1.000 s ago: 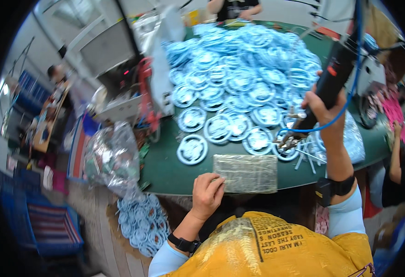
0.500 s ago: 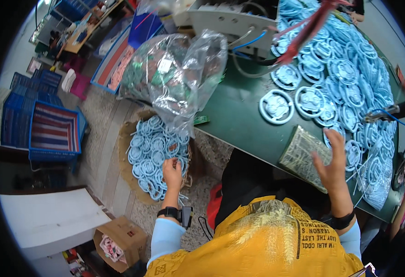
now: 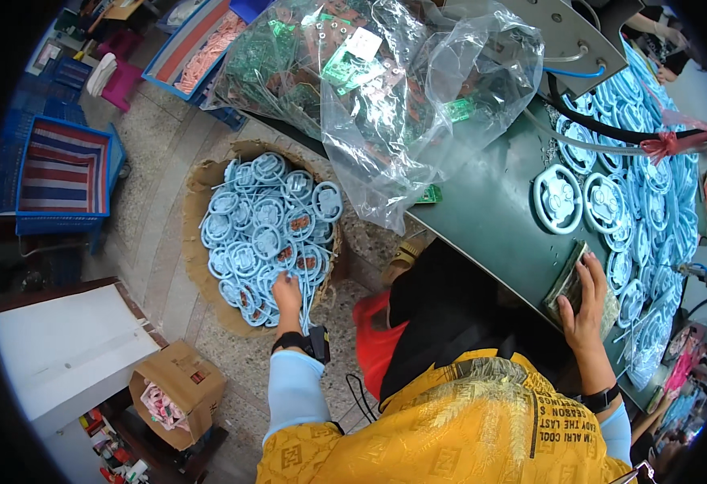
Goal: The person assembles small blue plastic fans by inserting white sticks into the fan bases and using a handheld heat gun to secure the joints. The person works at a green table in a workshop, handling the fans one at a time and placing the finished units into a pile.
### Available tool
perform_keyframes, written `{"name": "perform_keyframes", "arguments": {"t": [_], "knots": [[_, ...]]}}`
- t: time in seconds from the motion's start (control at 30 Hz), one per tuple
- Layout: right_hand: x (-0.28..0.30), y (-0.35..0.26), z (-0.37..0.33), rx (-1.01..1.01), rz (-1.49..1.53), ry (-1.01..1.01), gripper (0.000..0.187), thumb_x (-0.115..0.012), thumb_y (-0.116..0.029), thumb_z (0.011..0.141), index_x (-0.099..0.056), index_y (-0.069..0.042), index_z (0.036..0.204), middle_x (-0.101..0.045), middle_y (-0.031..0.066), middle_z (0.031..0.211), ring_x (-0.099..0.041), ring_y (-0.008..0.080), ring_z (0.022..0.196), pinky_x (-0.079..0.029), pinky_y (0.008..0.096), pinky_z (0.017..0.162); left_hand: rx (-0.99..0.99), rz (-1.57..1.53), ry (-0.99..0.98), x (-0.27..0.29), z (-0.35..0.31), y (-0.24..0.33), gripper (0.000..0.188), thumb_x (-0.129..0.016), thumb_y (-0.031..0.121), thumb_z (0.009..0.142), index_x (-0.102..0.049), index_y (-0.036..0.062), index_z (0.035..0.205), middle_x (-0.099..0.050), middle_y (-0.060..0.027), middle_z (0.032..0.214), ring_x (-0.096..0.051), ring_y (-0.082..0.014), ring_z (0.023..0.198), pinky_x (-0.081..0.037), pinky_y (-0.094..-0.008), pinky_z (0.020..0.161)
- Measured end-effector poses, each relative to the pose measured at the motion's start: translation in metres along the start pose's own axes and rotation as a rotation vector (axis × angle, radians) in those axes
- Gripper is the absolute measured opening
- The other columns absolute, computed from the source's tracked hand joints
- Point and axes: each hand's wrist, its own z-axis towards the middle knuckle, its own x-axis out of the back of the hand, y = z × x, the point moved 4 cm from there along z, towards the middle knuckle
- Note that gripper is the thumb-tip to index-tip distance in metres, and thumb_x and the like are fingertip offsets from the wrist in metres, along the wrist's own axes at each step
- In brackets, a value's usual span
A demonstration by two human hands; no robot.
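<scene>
My left hand (image 3: 286,298) reaches into a cardboard box (image 3: 200,173) on the floor, at the near side of a pile of light-blue round plastic parts with cords (image 3: 266,240). Its fingers are closed, and what they hold is hidden. Some of these parts show a brown-red board inside. My right hand (image 3: 586,310) lies with fingers stretched over a block wrapped in clear, patterned film (image 3: 567,278) at the table's near edge. Beyond it, more light-blue round parts (image 3: 557,199) lie on the green table (image 3: 494,222).
A clear plastic bag of green and brown circuit boards (image 3: 370,89) overhangs the table's left corner. A grey metal machine (image 3: 559,24) with hoses stands behind. At left are a blue crate (image 3: 63,202) and a carton with pink parts (image 3: 180,379). Another person's hand (image 3: 669,34) shows far right.
My right hand has come down from above the wrapped block onto it. My left hand stays in the box, slightly nearer its near side. The whole view has shifted.
</scene>
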Motion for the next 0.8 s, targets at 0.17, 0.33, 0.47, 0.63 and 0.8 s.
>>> {"name": "perform_keyframes", "arguments": {"t": [0.17, 0.33, 0.47, 0.63, 0.8], "knots": [[-0.001, -0.001, 0.001, -0.018, -0.008, -0.012, 0.059, -0.066, -0.019, 0.082, -0.047, -0.001, 0.135, -0.041, 0.0226, 0.143, -0.037, 0.0424, 0.136, -0.028, 0.0506, 0.112, 0.067, 0.048, -0.071, -0.038, 0.032, 0.04, 0.067, -0.069, 0.036, 0.086, -0.052, -0.015, 0.125, -0.059, -0.0351, 0.12, -0.058, -0.0465, 0.113, -0.046, -0.0479, 0.095], [-0.002, -0.001, 0.0, -0.049, -0.025, -0.018, 0.058, -0.065, -0.018, 0.082, -0.048, -0.001, 0.134, -0.04, 0.0233, 0.144, -0.037, 0.0431, 0.136, -0.028, 0.0505, 0.113, 0.267, 0.029, -0.101, -0.048, 0.019, 0.113, 0.079, -0.069, 0.049, 0.085, -0.043, -0.0118, 0.129, -0.058, -0.0341, 0.122, -0.058, -0.0454, 0.114, -0.047, -0.0482, 0.096], [-0.001, -0.002, -0.001, -0.039, -0.027, -0.013, 0.057, -0.064, -0.017, 0.082, -0.048, 0.0, 0.134, -0.041, 0.0236, 0.143, -0.037, 0.0434, 0.136, -0.028, 0.0505, 0.113, 0.279, 0.22, -0.217, -0.064, 0.026, 0.093, 0.074, -0.073, 0.035, 0.083, -0.035, -0.0047, 0.133, -0.061, -0.0274, 0.123, -0.061, -0.0411, 0.114, -0.05, -0.0476, 0.093], [-0.001, -0.004, 0.001, -0.027, -0.017, 0.002, 0.056, -0.063, -0.017, 0.082, -0.048, 0.0, 0.134, -0.042, 0.0236, 0.143, -0.037, 0.0432, 0.135, -0.028, 0.0506, 0.113, -0.03, 0.275, -0.158, -0.037, 0.039, 0.063, 0.028, -0.062, 0.011, 0.079, -0.064, -0.0059, 0.101, -0.066, -0.0299, 0.105, -0.064, -0.0436, 0.102, -0.051, -0.0491, 0.087], [-0.002, -0.005, 0.0, -0.039, 0.003, 0.001, 0.055, -0.065, -0.016, 0.081, -0.05, 0.0, 0.132, -0.043, 0.0226, 0.141, -0.039, 0.0422, 0.134, -0.03, 0.0497, 0.112, -0.17, -0.007, 0.007, 0.054, 0.05, 0.077, 0.036, -0.055, 0.007, 0.075, -0.069, -0.0054, 0.106, -0.068, -0.0286, 0.094, -0.067, -0.0404, 0.094, -0.052, -0.0444, 0.079]]}}
